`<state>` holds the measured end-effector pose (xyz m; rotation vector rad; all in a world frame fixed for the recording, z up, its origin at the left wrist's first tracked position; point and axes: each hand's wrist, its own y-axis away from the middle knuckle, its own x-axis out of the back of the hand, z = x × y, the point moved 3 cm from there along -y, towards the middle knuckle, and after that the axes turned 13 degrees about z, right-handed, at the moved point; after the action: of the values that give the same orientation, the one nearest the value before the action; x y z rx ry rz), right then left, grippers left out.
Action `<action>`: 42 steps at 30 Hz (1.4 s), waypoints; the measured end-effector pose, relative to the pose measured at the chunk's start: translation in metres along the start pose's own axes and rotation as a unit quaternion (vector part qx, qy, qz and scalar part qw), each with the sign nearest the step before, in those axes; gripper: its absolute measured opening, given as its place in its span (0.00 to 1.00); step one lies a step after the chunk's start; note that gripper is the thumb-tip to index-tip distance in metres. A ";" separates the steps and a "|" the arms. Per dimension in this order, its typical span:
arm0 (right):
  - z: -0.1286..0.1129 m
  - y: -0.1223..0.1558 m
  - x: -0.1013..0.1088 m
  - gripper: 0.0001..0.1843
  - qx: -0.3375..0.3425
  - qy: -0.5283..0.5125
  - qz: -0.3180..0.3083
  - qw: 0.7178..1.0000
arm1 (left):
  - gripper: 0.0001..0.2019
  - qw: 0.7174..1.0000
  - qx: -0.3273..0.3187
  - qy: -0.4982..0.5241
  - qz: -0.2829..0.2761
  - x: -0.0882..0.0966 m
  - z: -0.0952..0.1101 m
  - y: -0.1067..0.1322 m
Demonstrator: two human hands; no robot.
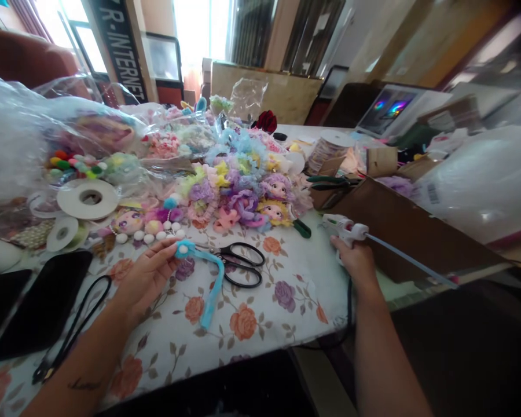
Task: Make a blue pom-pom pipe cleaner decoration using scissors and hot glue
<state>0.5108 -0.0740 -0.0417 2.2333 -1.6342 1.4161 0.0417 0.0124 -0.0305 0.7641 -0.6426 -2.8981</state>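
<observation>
Head view: we work at a flowered table (pixel 260 313).
Left hand (pixel 145 275): we pinch a blue fuzzy strip (pixel 211 289).
Right hand (pixel 358 260): we grip a glue gun (pixel 345 227).

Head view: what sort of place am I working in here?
Most likely a small handicraft worktable, not a factory line. A floral tablecloth carries a heap of doll-head and flower trims, ribbon spools and scissors; the right hand grips a glue gun.

Strong daylight pours through the windows (pixel 195 29) at the far side, blown out to white, and it lights the tabletop (pixel 260 301) evenly with soft shadows. Toward the frame's edges the picture bends and smears, and the lower right beyond the tabletop falls dim.
</observation>
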 end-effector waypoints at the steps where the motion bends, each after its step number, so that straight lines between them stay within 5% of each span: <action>1: -0.001 0.000 -0.002 0.14 -0.007 0.009 -0.007 1.000 | 0.07 1.000 0.003 0.004 0.002 0.000 0.000 0.000; 7: -0.014 0.024 0.025 0.23 -0.008 0.096 -0.080 0.992 | 0.09 0.999 0.032 0.031 0.015 -0.006 0.003 0.002; 10: -0.026 0.054 0.050 0.23 0.034 0.203 -0.037 0.978 | 0.09 0.998 0.043 0.041 0.015 -0.007 0.003 0.004; 13: -0.065 0.091 0.062 0.19 0.091 0.059 0.076 0.991 | 0.08 0.998 0.047 0.049 0.000 -0.007 0.002 0.004; 15: -0.103 0.114 0.051 0.18 0.141 -0.123 -0.020 0.982 | 0.08 0.997 0.053 0.052 -0.017 -0.007 0.001 0.004; 18: -0.167 0.140 0.025 0.12 0.216 -0.304 -0.241 0.896 | 0.07 0.996 0.060 0.054 -0.043 -0.007 0.000 0.005; 23: -0.233 0.156 -0.016 0.20 0.243 -0.451 -0.440 0.737 | 0.06 0.995 0.051 0.055 -0.059 -0.008 0.001 0.007; 26: -0.241 0.163 -0.033 0.25 0.215 -0.457 -0.499 0.704 | 0.06 0.995 0.045 0.061 -0.067 -0.008 -0.001 0.006; 33: -0.224 0.170 -0.037 0.22 0.176 -0.443 -0.496 0.726 | 0.06 0.996 0.037 0.036 -0.071 -0.006 -0.009 0.002; 42: -0.219 0.172 -0.033 0.24 0.092 -0.429 -0.576 0.690 | 0.10 0.994 0.016 0.005 -0.111 -0.006 -0.008 0.006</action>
<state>0.2378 -0.0163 -0.0142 3.1627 0.2737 0.1418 0.0508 0.0053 -0.0315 0.9078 -0.6423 -3.0865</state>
